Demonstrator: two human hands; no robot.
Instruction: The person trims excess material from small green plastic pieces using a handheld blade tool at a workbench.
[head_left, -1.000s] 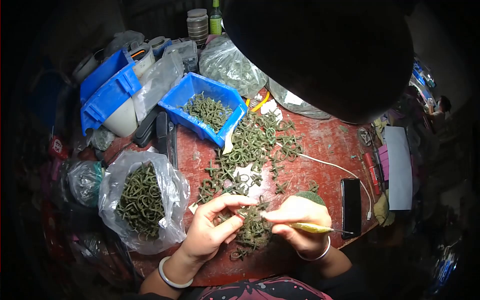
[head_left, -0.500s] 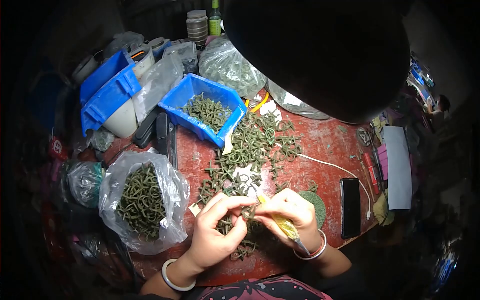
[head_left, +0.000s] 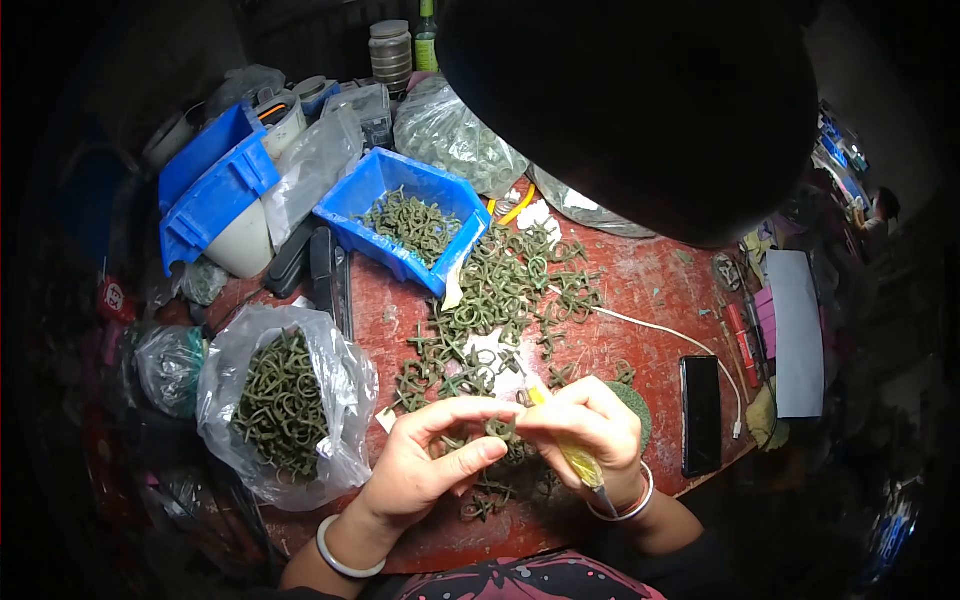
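Just in front of me, my left hand (head_left: 425,460) has thumb and forefinger curled round a small dark green ring-shaped piece (head_left: 501,430). My right hand (head_left: 590,435) meets it there, its fingertips touching the left forefinger. Across the right palm lies a slim tool with a yellow wrapped handle (head_left: 580,462), a grey metal end pointing at the wrist; its working tip is hard to make out. Under and beyond both hands spreads a loose pile of similar green pieces (head_left: 500,290), rings and crosses among them.
A blue bin (head_left: 345,205) with green pieces stands behind the pile. At left is an open plastic bag (head_left: 350,400) full of them. To the right lie a green round pad (head_left: 632,405), a black phone (head_left: 701,415) and a white cable (head_left: 680,337). A dark round shape blocks the upper right.
The left thumb has shifted and straightened along the small piece, and the left hand has moved slightly left. The right hand keeps the yellow-handled tool almost in place.
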